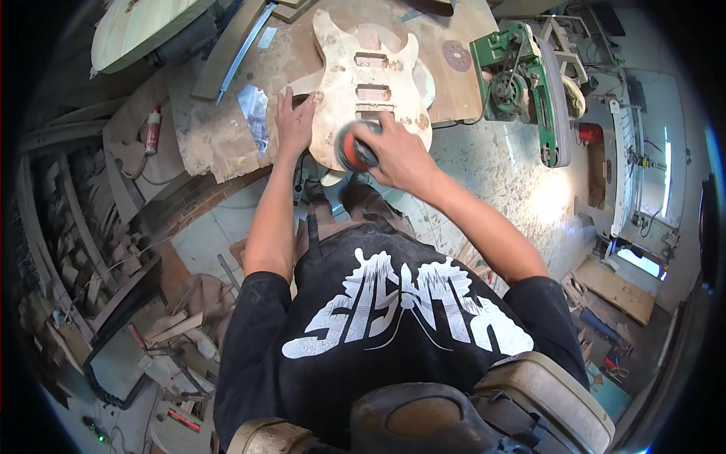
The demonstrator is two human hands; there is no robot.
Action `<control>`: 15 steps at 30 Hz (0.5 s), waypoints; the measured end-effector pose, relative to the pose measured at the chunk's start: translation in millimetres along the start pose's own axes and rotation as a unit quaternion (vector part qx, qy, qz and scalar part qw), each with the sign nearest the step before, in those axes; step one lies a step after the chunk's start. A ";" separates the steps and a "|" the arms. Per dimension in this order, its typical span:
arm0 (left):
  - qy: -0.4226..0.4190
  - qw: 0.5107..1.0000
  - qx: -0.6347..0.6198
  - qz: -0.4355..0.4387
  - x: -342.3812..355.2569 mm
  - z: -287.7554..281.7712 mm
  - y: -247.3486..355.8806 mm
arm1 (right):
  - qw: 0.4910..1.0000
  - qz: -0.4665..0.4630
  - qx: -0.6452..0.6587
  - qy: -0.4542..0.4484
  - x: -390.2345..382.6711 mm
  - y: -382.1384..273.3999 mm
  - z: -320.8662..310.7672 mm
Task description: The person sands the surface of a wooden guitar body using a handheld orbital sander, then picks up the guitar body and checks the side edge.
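A pale wooden electric guitar body (340, 113) with dark knots and cut-out pickup cavities lies on the workbench, horns pointing away from me. My right hand (397, 151) is closed around a red and black power sander (354, 147), blurred, over the body's near end. My left hand (295, 125) rests against the body's left edge, fingers stretched out and apart from the thumb. Another pale piece (425, 83) partly shows beneath the guitar body; most of it is hidden.
The brown-covered bench (197, 129) holds a clear plastic piece (254, 113) and a perforated sanding disc (456, 56). A green belt machine (514, 87) stands at right. A red tube (153, 130) is at left, near wood offcuts (98, 276). Another pale guitar-like body (144, 30) is at upper left.
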State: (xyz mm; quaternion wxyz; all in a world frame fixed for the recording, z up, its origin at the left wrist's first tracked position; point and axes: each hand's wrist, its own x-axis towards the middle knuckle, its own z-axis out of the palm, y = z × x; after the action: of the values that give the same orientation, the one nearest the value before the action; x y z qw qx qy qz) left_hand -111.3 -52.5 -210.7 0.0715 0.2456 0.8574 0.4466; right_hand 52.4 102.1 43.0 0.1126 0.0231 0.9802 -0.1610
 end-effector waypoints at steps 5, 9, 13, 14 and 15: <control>0.000 1.000 -0.016 0.005 -0.2 1.2 3.4 | 0.996 0.082 -0.013 0.018 -29.3 13.3 -3.5; 0.005 1.000 -0.029 -0.010 0.8 -2.2 5.3 | 0.999 0.018 0.000 0.045 3.3 18.4 -7.4; 0.012 0.998 -0.056 -0.023 -3.3 -16.1 10.1 | 0.999 0.013 -0.008 0.052 51.7 10.5 -7.4; 0.012 0.998 -0.054 -0.025 -10.3 -22.2 12.5 | 0.999 0.011 -0.006 0.051 65.4 12.2 -10.2; 0.054 0.993 -0.089 -0.048 -20.1 -28.0 15.4 | 0.998 0.036 -0.006 0.059 79.1 15.6 -14.4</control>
State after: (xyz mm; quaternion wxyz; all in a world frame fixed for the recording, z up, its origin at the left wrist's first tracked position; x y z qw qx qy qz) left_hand -98.0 -75.3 -183.8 0.0679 0.1723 0.8279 0.5294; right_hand -26.4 122.2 33.4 0.0608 0.0674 0.9846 -0.1494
